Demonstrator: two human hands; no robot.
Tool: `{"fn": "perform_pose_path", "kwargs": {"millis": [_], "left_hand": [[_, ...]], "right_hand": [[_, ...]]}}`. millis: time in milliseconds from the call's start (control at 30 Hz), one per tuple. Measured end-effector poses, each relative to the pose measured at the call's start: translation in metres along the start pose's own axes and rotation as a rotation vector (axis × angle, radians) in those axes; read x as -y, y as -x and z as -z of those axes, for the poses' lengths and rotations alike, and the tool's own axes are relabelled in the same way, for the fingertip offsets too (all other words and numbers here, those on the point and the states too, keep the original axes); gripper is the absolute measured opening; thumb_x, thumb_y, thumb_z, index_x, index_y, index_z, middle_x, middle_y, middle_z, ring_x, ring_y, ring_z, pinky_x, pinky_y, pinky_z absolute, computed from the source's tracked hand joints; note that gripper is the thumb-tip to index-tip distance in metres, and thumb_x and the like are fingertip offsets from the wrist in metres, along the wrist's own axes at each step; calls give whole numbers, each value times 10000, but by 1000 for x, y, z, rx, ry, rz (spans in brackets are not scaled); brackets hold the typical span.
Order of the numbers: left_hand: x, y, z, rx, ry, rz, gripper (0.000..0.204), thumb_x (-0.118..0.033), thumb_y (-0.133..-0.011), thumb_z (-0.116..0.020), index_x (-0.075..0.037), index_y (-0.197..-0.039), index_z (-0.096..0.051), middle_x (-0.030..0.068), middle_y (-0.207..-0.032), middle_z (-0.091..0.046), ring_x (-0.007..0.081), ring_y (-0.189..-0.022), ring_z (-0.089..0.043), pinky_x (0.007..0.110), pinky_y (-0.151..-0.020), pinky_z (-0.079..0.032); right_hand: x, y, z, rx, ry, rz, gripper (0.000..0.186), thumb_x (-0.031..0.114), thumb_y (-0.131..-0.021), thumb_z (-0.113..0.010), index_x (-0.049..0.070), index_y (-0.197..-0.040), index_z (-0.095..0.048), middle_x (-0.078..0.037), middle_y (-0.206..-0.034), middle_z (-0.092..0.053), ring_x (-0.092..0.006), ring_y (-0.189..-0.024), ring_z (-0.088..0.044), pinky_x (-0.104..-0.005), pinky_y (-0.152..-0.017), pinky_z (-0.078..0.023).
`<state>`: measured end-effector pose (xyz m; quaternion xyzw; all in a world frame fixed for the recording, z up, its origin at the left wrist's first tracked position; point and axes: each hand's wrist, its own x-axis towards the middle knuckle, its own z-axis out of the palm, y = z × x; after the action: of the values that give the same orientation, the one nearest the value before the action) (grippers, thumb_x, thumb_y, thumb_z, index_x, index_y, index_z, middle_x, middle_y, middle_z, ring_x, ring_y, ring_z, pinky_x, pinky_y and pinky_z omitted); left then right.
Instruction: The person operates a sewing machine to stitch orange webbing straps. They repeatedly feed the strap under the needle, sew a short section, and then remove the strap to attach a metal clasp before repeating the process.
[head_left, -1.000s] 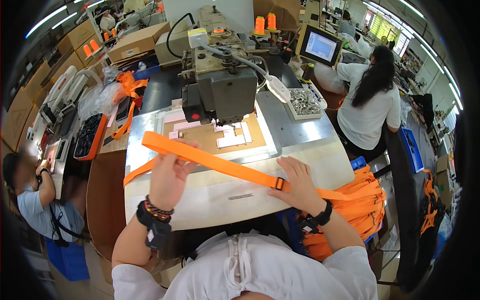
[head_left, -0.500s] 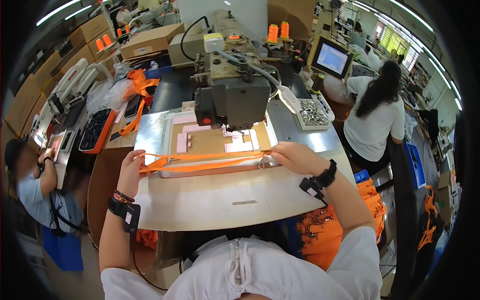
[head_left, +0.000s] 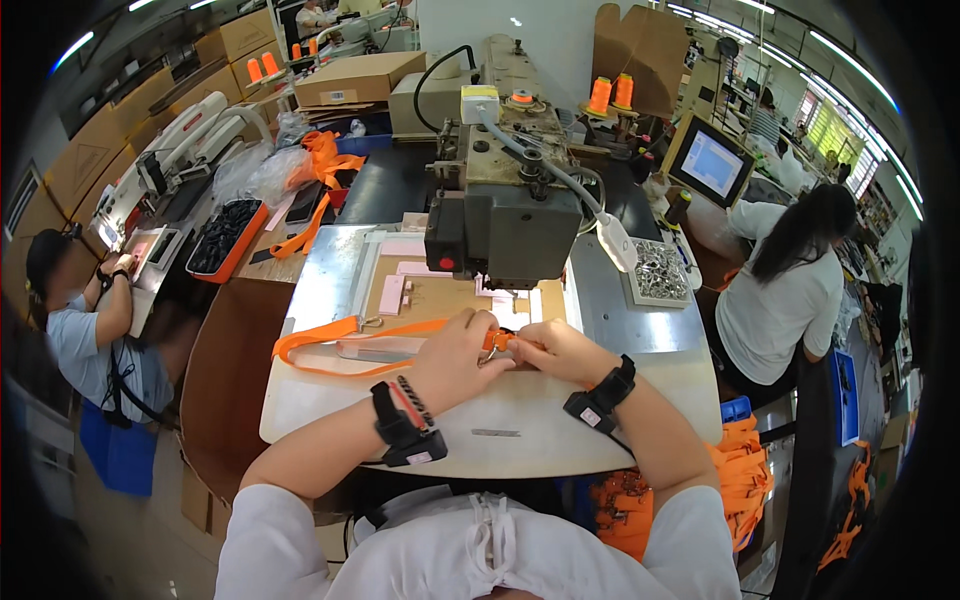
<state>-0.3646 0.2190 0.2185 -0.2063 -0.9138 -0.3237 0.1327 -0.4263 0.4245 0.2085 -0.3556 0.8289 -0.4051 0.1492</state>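
Observation:
My left hand (head_left: pixel 455 360) and my right hand (head_left: pixel 558 350) are close together at the front of the sewing machine. Their fingers are closed on an orange strap (head_left: pixel 300 341) and its metal hardware (head_left: pixel 496 344); the exact grip is partly hidden. The strap loops leftward over the worktop (head_left: pixel 430 420), with a metal hook (head_left: pixel 372 321) lying near its far part. Behind my hands is a flat jig plate (head_left: pixel 430 297) with pink pieces, under the grey machine head (head_left: pixel 520 235).
A metal-parts tray (head_left: pixel 660 270) and a screen (head_left: pixel 708 158) stand right, an orange tray (head_left: pixel 222 240) of black parts left. Orange straps (head_left: pixel 735 480) hang below right. One co-worker (head_left: pixel 775 310) sits at right, another (head_left: pixel 80 330) at left.
Both hands have come together toward the middle, bringing the strap's hardware between the fingers. The strap, earlier stretched between them, now lies looped to the left. The view has shifted.

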Motion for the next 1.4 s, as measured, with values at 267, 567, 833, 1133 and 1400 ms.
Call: {"fn": "perform_pose_path", "kwargs": {"millis": [267,567,833,1133,1400], "left_hand": [[23,5,-12,80,87,93,267,-106,-823,-672,-52,-1056,-554,127,-827,-640,285,-735,-640,372,-673,-500],[85,79,92,-128,-502,192,260,21,-761,-649,-46,-994,-555,135,-817,-620,307,-698,-633,389,-609,-514],[83,104,112,-182,-753,364,287,-4,-760,-657,-47,-1026,-559,135,-1031,-553,331,-1000,-539,431,-837,-432],[21,4,17,28,14,-10,257,-124,-886,-609,3,-1109,-597,178,-1064,-613,332,-1049,-577,384,-916,-454],[29,-25,-16,332,332,116,381,-232,-857,-679,7,-1144,-600,146,-1002,-656,209,-924,-627,334,-839,-482]], "right_hand": [[1,12,4,-66,407,43,275,268,-941,-546,29,-835,-630,-180,-653,-618,-373,-618,-609,-460,-587,-485],[-27,10,20,-189,423,-4,220,282,-946,-534,83,-941,-626,-174,-676,-630,-371,-656,-628,-471,-603,-493],[-34,2,16,-231,377,17,240,226,-934,-548,111,-1126,-633,-174,-793,-665,-358,-738,-643,-450,-657,-506],[-16,6,-9,-283,-37,200,481,-99,-813,-510,74,-1251,-607,-137,-891,-616,-279,-884,-614,-323,-799,-493],[-24,8,-1,-183,-518,143,449,-88,-829,-493,33,-1243,-618,-95,-1029,-655,-138,-945,-606,-272,-854,-481]]}}
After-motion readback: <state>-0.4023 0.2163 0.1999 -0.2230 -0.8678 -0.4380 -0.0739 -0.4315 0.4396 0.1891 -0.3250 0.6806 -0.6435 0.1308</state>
